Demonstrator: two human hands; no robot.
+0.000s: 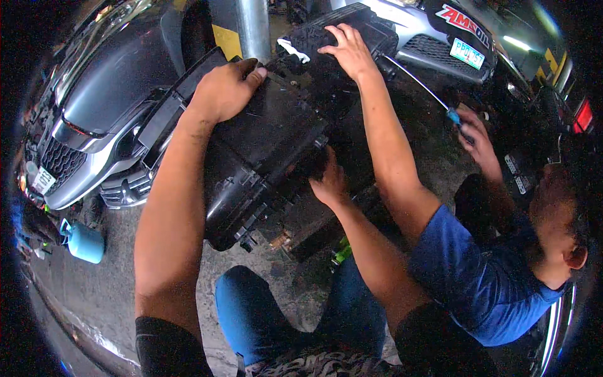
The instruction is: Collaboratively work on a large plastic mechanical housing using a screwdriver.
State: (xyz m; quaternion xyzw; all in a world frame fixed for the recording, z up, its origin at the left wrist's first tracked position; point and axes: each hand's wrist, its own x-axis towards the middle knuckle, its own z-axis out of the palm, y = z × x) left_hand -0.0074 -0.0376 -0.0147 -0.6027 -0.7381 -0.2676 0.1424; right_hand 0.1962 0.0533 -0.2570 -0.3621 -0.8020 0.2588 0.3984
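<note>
Housing (270,135), bulky black plastic, sits tilted in front of the person's knees, above the concrete floor (113,295). Left hand (227,91) partly closed on its upper left edge, fingers curled over, thumb alongside. Right hand (330,181) at the lower right edge; fingers lost in shadow, can't tell how far closed or whether it grips. Co-worker in blue shirt (477,283): one hand (347,53) spread, fingers bent, at the far end; other hand (478,137) closed around a blue-handled screwdriver (453,116), shaft running to the housing's far right side. Pale blue canister (86,242) on floor, well apart.
</note>
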